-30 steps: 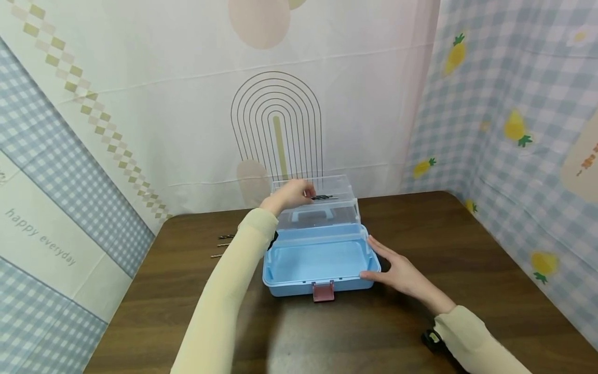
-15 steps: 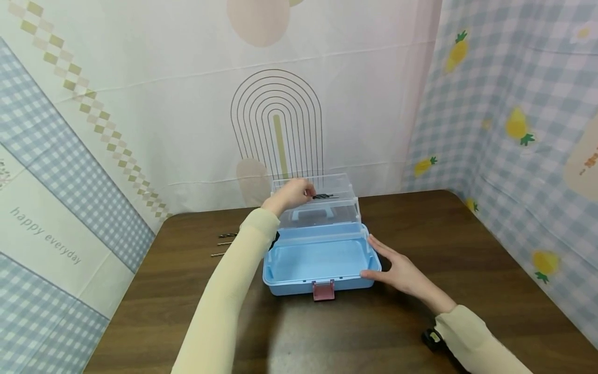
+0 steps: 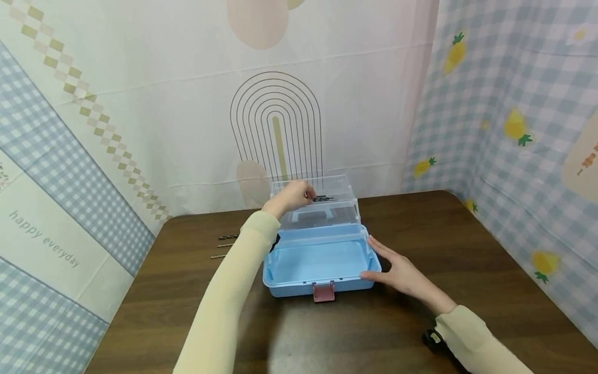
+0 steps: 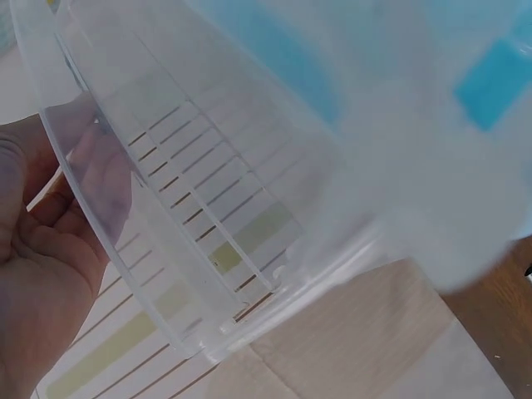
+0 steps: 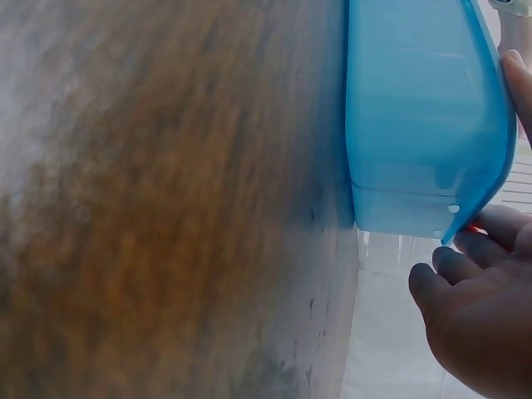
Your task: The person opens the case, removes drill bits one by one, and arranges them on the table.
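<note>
A light-blue toolbox (image 3: 322,259) stands with its lid raised and its clear upper tray (image 3: 341,189) folded out at the back. My left hand (image 3: 295,193) reaches up to this tray, fingers curled at the ends of dark drill bits (image 3: 324,198) there. In the left wrist view the fingers (image 4: 96,158) show through the clear wall, and the bits are hidden. My right hand (image 3: 397,270) holds the toolbox at its right end, thumb on the front rim and fingertips along the side. The right wrist view shows fingers (image 5: 490,241) at the corner of the blue wall.
Several drill bits (image 3: 221,245) lie on the brown table (image 3: 187,291) left of the toolbox, partly behind my left sleeve. A mauve latch (image 3: 323,292) hangs at the toolbox front. Patterned cloth (image 3: 196,104) closes off the back and both sides.
My left hand stays at the tray with only a slight shift, and the drill bits at its fingertips look a little more spread. The right hand has not moved.
</note>
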Demonstrator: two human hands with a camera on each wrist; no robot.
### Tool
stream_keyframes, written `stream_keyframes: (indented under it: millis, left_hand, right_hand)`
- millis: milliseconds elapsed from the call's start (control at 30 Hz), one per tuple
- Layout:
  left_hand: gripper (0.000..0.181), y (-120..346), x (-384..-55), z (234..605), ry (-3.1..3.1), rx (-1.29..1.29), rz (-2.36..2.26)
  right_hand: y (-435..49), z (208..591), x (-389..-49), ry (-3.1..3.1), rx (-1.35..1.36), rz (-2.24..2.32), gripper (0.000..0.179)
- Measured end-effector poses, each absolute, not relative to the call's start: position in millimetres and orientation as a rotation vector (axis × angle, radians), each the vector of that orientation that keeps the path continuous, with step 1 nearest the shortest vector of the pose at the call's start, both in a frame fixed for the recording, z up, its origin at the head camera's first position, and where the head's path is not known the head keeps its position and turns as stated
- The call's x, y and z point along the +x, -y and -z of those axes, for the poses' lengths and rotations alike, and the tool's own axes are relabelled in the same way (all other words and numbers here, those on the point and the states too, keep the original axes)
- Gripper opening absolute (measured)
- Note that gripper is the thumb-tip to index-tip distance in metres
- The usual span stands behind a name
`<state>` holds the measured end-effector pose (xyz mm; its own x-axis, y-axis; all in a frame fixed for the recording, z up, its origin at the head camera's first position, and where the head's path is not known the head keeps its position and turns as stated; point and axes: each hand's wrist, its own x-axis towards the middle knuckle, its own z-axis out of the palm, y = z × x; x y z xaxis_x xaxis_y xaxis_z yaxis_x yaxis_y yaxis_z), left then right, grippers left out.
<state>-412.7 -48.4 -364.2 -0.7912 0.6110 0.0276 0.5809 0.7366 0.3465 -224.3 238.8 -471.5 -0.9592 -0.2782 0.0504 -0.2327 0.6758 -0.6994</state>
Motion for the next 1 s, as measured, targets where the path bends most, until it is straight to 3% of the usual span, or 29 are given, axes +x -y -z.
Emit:
stream_keyframes:
  millis: [1000]
  left_hand:
    - [0.012,56.5,-411.7,361.3,-2.802,0.933,-0.566]
  right_hand:
    - [-238.4,468.9,-223.0,-2.823,-0.425,1.147,0.097]
